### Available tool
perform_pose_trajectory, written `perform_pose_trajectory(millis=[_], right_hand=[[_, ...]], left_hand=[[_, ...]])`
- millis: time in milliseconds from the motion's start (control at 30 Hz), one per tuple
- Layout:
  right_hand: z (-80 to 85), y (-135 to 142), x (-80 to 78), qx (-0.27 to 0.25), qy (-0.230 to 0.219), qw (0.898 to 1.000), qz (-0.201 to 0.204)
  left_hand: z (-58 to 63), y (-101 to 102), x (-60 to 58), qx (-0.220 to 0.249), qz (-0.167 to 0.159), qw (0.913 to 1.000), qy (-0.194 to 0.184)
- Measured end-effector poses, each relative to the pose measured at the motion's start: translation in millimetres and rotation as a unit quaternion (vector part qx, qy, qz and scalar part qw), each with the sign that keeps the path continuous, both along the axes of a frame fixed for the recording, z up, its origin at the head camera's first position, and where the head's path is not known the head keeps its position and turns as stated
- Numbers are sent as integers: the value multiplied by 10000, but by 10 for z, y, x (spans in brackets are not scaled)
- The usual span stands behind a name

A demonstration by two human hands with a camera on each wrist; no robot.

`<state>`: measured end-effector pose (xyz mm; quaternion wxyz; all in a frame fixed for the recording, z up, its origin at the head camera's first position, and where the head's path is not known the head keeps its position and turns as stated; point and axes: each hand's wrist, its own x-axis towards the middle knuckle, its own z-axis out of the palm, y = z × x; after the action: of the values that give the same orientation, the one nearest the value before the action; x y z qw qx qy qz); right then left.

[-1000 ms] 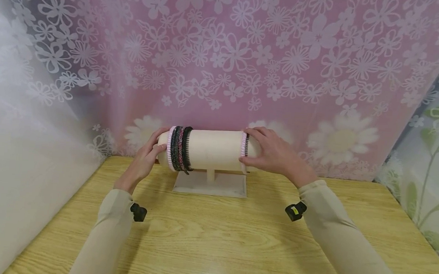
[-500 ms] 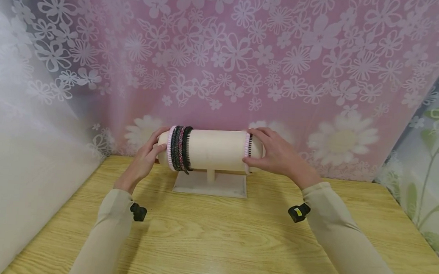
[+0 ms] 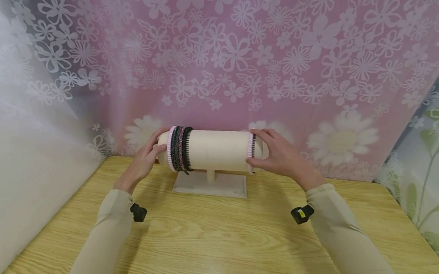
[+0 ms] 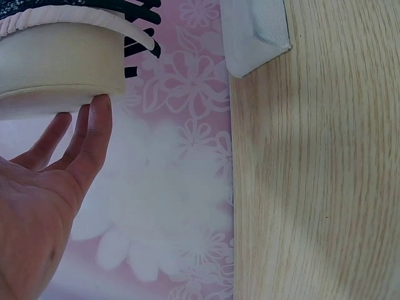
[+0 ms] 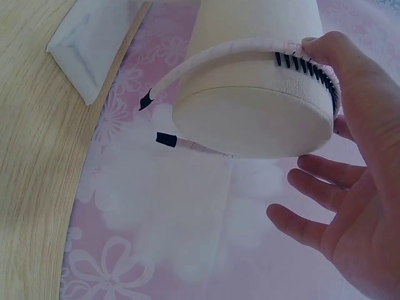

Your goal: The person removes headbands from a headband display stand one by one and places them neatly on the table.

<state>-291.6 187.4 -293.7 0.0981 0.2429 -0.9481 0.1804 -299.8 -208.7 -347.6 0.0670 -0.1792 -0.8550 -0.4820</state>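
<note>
A cream padded headband display roll (image 3: 218, 149) lies level on a short post over a flat base (image 3: 210, 184). My left hand (image 3: 141, 161) steadies the roll's left end, its thumb on the near side and its fingers reaching round the far side. Near the right end, my right hand (image 3: 281, 156) pinches a pale pink headband (image 3: 250, 149) with black comb teeth, which arches over the roll. In the right wrist view, the dark tips of that headband (image 5: 219, 53) hang free below the roll, and the thumb presses its outer edge.
Several headbands (image 3: 180, 149), pink, dark glittery and black toothed, sit close together at the roll's left end. The wood-grain table (image 3: 212, 234) stretches in front. Behind hangs a pink flowered curtain (image 3: 224, 69), with a pale sheet (image 3: 30, 162) on the left.
My right hand has slid the pink headband a little to the right along the roll. The left hand and the other headbands have stayed where they were.
</note>
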Motion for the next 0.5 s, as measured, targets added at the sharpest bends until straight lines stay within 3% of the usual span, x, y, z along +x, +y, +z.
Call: perform_pose_trajectory(millis=[100, 233, 367, 500], right_hand=[[-4, 10, 7, -21, -38, 10000, -35], [-9, 22, 13, -88, -64, 9999, -24], [-12, 37, 18, -157, -94, 9998, 10], [-8, 54, 29, -249, -150, 9996, 22]], left_hand=[[93, 39, 109, -25, -29, 10000, -9], [115, 41, 134, -48, -32, 10000, -8], [60, 13, 68, -65, 18, 10000, -6], [-84, -39, -77, -65, 55, 9999, 84]])
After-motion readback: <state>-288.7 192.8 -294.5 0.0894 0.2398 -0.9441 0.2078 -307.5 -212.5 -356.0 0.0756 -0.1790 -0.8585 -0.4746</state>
